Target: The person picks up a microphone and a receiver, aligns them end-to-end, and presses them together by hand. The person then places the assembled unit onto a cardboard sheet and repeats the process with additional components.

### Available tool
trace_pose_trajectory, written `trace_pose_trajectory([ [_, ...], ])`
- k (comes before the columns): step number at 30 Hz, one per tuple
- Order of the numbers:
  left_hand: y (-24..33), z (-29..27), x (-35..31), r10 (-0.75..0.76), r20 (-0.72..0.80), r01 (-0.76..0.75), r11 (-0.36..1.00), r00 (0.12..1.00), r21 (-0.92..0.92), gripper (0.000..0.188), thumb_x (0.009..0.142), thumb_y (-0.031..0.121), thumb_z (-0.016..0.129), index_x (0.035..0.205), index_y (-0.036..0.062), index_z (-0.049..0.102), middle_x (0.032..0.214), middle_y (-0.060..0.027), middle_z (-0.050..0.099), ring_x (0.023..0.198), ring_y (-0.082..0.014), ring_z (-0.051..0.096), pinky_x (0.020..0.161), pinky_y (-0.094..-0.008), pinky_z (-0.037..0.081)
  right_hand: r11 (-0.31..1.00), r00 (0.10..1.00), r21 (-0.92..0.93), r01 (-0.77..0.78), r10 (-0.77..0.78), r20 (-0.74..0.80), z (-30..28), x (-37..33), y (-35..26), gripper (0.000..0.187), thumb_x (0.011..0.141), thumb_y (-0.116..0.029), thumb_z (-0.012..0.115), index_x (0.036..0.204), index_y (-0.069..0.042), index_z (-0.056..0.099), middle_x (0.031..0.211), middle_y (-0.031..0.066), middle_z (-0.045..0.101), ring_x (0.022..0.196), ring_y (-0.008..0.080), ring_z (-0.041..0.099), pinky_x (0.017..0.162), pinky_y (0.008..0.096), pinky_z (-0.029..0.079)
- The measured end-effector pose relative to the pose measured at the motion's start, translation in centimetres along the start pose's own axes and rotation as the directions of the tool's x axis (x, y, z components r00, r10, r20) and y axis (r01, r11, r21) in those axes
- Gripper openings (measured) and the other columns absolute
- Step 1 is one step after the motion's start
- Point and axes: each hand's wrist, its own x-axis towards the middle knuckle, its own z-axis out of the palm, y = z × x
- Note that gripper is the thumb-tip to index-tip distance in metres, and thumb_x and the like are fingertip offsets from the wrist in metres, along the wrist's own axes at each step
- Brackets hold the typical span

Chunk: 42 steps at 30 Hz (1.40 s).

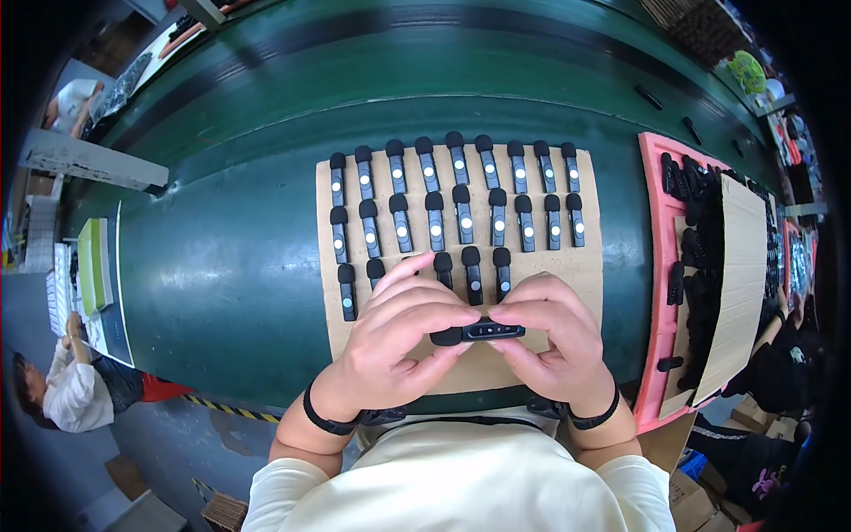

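Near side, over cardboard (583, 270): left hand (390, 337) pinches foam end (446, 338) of microphone (483, 332), right hand (558, 346) its body (501, 331). Likely light, stiff; foam squashy, so grip body.

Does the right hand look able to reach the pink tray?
Probably yes: only flat cardboard and green table seem to lie between the right hand and the pink tray. But that hand helps grip the microphone, so the left hand would need to hold it alone.
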Motion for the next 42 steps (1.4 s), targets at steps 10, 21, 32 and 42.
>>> trace_pose_trajectory([
  [10,-0.1,0.4,-0.2,-0.032,-0.041,0.031,0.999,0.999,-0.022,0.032,0.077,0.015,0.080,0.104,0.0033,0.068,0.094,-0.0094,0.070,0.088,-0.0247,0.065,0.105,-0.0527,0.038,0.999,0.999,-0.028,0.027,-0.026,0.018,-0.1,0.0,0.0,0.037,0.068,0.005,0.077,0.103,-0.003,0.068,0.097,0.0107,0.063,0.082,0.0265,0.062,0.070,0.0346,0.050],
  [21,-0.4,1.3,-0.2,-0.049,0.006,0.049,0.998,0.999,-0.035,0.024,0.075,0.007,0.075,0.097,0.0047,0.066,0.097,-0.0104,0.070,0.095,-0.0264,0.066,0.107,-0.0531,0.036,0.995,0.996,-0.050,0.087,-0.086,0.027,0.4,0.4,-1.0,0.029,0.074,0.000,0.074,0.103,-0.003,0.066,0.099,0.0107,0.064,0.081,0.0277,0.061,0.071,0.0348,0.049],
  [32,-0.4,1.8,0.0,-0.057,0.062,0.055,0.998,0.996,0.043,0.030,0.073,0.011,0.079,0.100,0.0054,0.067,0.103,-0.0096,0.069,0.100,-0.0273,0.064,0.105,-0.0520,0.039,0.998,0.997,-0.042,0.052,-0.049,0.058,-0.9,-0.5,-0.2,0.028,0.078,-0.002,0.073,0.104,-0.004,0.065,0.099,0.0103,0.066,0.082,0.0264,0.063,0.072,0.0357,0.050],
  [42,-0.8,2.0,-0.1,-0.066,0.035,0.059,0.985,0.997,0.162,0.032,0.072,0.013,0.082,0.100,0.0049,0.067,0.107,-0.0098,0.067,0.098,-0.0283,0.063,0.101,-0.0489,0.044,0.870,0.993,-0.493,-0.020,0.074,0.091,-4.5,-3.8,2.6,0.031,0.072,0.003,0.073,0.101,-0.002,0.065,0.102,0.0121,0.065,0.088,0.0303,0.064,0.075,0.0373,0.053],
])
